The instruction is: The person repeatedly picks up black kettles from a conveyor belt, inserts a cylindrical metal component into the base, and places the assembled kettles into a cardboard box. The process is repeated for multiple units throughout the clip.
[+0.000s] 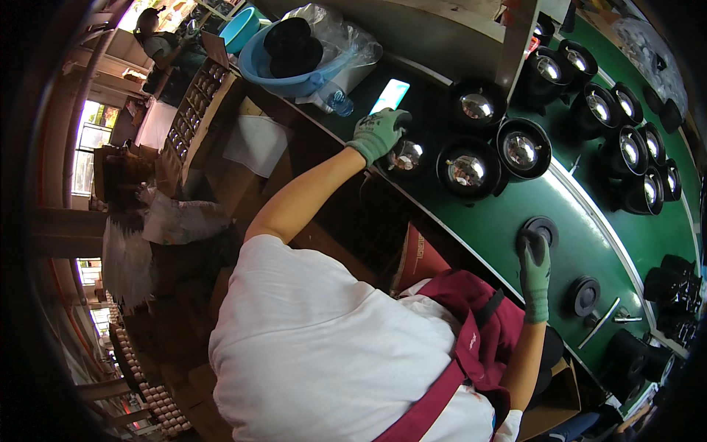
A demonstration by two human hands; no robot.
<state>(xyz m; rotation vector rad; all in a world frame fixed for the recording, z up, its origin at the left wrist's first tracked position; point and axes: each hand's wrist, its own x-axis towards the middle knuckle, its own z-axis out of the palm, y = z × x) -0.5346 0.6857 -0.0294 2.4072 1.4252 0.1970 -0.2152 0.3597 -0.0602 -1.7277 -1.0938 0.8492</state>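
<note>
My left hand [378, 135], in a pale green glove with dark fingertips, is closed at the near rim of a black round housing with a shiny domed reflector [406, 155]. A lit phone [390, 96] lies just beyond that hand. Farther right, my right hand [535, 269], gloved the same way, grips the near edge of a flat black ringed disc [543, 229] on the green bench. Another such disc [584, 295] lies to its right. Several more housings with mirror-like reflectors [467, 170] stand between the hands and beyond.
A blue basin [291, 82] with black parts and clear plastic sits at the far left of the green bench [501, 221], beside a plastic bottle [338, 102]. A metal T-handled tool [600, 323] lies right. A metal post rises behind the housings. Another person [158, 48] is at upper left.
</note>
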